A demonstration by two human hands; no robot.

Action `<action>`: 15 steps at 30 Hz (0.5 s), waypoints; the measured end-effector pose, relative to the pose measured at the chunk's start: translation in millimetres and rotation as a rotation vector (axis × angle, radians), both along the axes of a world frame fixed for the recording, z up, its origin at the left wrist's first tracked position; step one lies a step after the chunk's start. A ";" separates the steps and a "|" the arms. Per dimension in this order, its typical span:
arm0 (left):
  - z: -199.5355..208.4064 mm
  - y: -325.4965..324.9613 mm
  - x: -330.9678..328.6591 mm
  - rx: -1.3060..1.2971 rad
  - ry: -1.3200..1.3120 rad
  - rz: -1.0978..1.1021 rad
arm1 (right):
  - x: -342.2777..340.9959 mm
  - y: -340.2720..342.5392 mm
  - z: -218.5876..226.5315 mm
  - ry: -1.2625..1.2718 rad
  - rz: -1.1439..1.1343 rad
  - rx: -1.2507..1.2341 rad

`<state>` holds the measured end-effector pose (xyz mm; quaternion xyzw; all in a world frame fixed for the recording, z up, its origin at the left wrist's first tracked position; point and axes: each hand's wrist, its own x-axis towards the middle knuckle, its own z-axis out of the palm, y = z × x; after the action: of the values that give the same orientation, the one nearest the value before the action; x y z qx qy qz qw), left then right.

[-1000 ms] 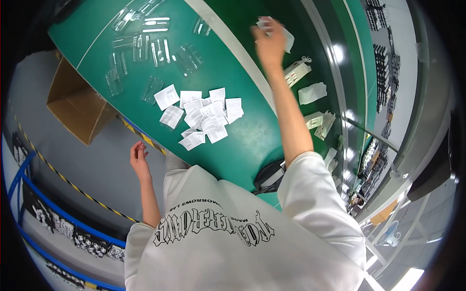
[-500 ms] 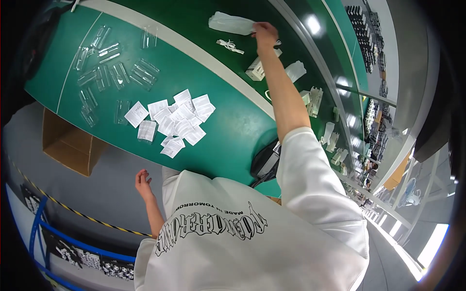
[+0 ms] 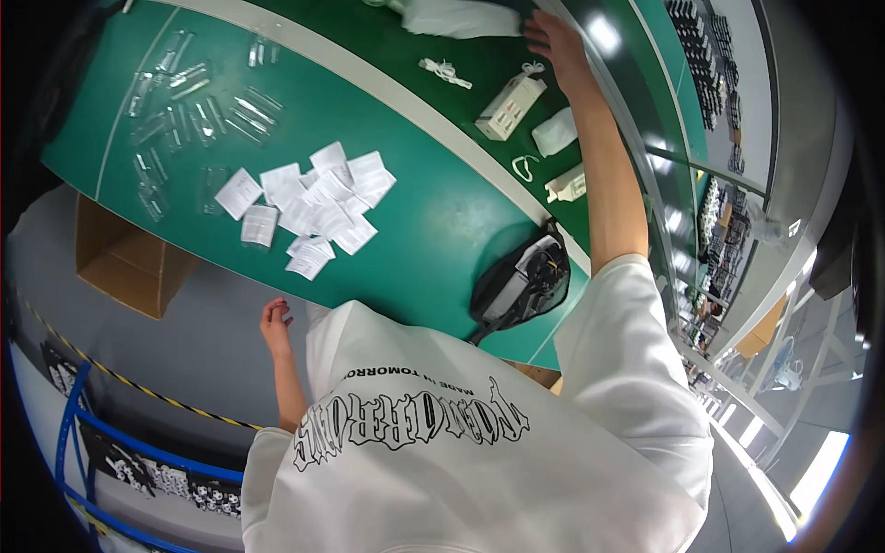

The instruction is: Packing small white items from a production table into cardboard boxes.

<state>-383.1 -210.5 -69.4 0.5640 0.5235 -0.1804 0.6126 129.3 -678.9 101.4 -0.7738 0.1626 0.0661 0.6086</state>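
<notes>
My right hand (image 3: 556, 46) reaches over the dark green strip at the far side, its fingers apart and holding nothing. Just left of its fingertips lies a white plastic bag (image 3: 461, 17); a narrow gap seems to part them. Below the bag sits a bundled white cable (image 3: 445, 73), and nearer my forearm a white box (image 3: 511, 107) and another white pouch (image 3: 555, 132). My left hand (image 3: 276, 323) hangs beside my body, off the table's near edge, fingers loosely bent and apart with nothing in them.
On the green table (image 3: 424, 207) lie a heap of printed paper leaflets (image 3: 327, 203) and several clear plastic trays (image 3: 198, 115). A black pouch (image 3: 524, 281) rests near the table's right end. An open cardboard box (image 3: 129, 258) stands on the floor at left, by a blue rack (image 3: 157, 461).
My right hand has let go of the white bag and moved up and right. The bag sits farther up in view. My left hand stays by my side.
</notes>
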 end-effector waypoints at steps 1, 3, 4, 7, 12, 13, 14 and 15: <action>-3.6 -3.0 -7.3 -0.006 0.002 -0.011 | -17.3 -25.5 -8.3 0.008 -0.003 -0.013; -10.6 -11.3 -22.1 -0.020 0.025 -0.034 | -63.5 -82.1 -19.0 -0.143 0.001 -1.105; -13.6 -16.1 -32.4 -0.010 0.041 -0.039 | -96.4 -89.3 -23.8 -0.219 0.021 -1.160; -30.5 -32.3 -62.9 -0.013 0.069 -0.038 | -188.8 -109.6 -40.8 -0.340 0.280 -1.431; -43.2 -57.1 -103.4 0.048 0.056 -0.085 | -218.0 -116.0 -51.0 -0.123 0.558 -1.414; -43.9 -60.6 -107.1 0.080 0.037 -0.117 | -210.5 -120.9 -51.8 -0.157 0.605 -1.453; -41.3 -62.8 -114.9 0.094 0.045 -0.113 | -207.5 -126.2 -52.4 -0.185 0.653 -1.489; -39.6 -66.2 -121.7 0.100 0.037 -0.101 | -207.2 -133.5 -56.7 -0.213 0.698 -1.526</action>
<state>-504.8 -276.7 -109.0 0.6163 0.5139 -0.1949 0.5641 -77.9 -812.4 44.7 -0.9805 -0.1441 0.0490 -0.1241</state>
